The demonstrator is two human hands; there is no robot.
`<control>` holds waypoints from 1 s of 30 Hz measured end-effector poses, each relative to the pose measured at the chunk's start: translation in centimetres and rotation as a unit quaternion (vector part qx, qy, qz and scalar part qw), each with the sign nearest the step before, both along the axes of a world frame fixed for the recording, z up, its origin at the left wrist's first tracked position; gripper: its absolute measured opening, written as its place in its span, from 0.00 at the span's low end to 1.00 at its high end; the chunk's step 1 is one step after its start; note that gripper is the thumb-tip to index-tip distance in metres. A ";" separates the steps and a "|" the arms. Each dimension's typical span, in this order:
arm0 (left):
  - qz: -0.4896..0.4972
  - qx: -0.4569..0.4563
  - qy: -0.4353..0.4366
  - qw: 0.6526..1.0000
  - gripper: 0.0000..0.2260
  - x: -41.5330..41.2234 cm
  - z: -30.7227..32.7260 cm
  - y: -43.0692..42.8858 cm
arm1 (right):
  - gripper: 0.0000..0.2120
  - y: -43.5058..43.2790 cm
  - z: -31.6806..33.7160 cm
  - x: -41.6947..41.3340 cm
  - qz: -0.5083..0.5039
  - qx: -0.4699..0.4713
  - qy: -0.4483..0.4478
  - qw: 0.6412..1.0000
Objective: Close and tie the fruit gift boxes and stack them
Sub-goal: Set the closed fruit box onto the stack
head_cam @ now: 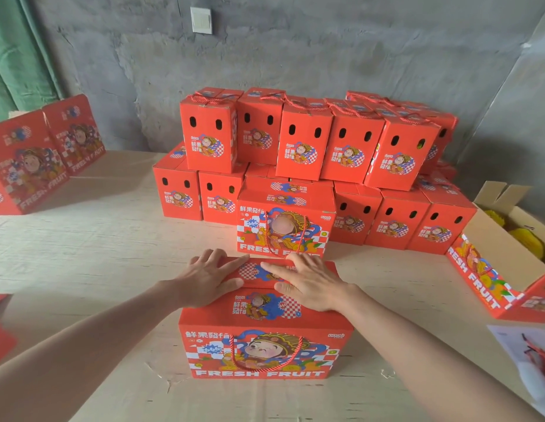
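Note:
A red fruit gift box (265, 339) with a cartoon figure and "FRESH FRUIT" on its front stands on the table right in front of me. Its red rope handle (265, 357) hangs down the front face. My left hand (209, 280) and my right hand (307, 280) both lie flat on the box's top flaps, fingers straight, pressing them down. A second closed box (285, 220) of the same kind stands just behind it, its rope handle hanging loose too. Behind that, a two-layer stack of tied boxes (311, 147) lines the wall.
Two flat or half-folded red boxes (37, 159) lean at the far left. An open brown carton (505, 239) holding yellow fruit sits at the right, with a red box (481, 281) leaning against it. A plastic sheet (530, 360) lies at the right edge. Light wooden table (97, 239) all around.

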State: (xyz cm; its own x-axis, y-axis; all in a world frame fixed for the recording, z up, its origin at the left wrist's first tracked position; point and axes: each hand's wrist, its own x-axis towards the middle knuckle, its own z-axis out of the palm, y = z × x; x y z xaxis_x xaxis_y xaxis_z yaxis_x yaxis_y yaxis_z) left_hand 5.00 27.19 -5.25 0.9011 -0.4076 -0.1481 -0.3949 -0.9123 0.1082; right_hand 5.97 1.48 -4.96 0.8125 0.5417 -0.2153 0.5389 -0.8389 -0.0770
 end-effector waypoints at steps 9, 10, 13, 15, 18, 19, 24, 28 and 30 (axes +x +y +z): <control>0.008 0.041 0.013 0.999 0.45 0.3 0.4 -0.4 | 0.23 -4.4 -0.2 1.6 -0.074 0.055 0.026 0.995; 0.015 0.061 0.015 0.998 0.40 0.5 0.5 -0.7 | 0.23 -4.3 -0.4 1.5 -0.068 0.051 0.022 0.996; 0.053 0.087 0.023 0.994 0.28 0.2 0.3 -3.9 | 0.22 -3.9 -0.3 1.5 -0.061 0.046 0.014 0.997; 0.067 0.049 0.004 0.997 0.27 -0.7 -0.4 -6.9 | 0.22 -4.1 -0.4 1.5 -0.067 0.044 0.026 0.996; 0.066 0.018 -0.034 0.997 0.24 -1.3 -1.3 -8.9 | 0.22 -4.0 -0.3 1.8 -0.081 0.027 0.064 0.994; 0.070 0.018 -0.032 0.997 0.24 -1.3 -1.5 -8.9 | 0.23 -3.9 0.0 2.1 -0.086 0.019 0.091 0.992; 0.075 0.020 -0.025 0.997 0.24 -0.9 -1.9 -8.4 | 0.24 -3.8 -0.5 2.2 -0.073 0.043 0.075 0.994; 0.079 0.021 -0.022 0.996 0.26 -0.7 -1.7 -8.5 | 0.23 -3.8 -1.1 1.6 -0.074 0.064 0.001 0.995; 0.084 0.022 -0.028 0.996 0.25 -1.2 -1.6 -8.6 | 0.23 -3.4 -1.2 1.2 -0.056 0.068 -0.044 0.995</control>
State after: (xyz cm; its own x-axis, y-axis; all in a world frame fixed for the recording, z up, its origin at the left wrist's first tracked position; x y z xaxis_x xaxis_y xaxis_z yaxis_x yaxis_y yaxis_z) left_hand 3.83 18.55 -6.83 0.9634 -0.2439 -0.1111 -0.2399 -0.9696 0.0486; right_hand 7.13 -1.97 -6.16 0.8820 0.4658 -0.0713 0.4522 -0.8792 -0.1503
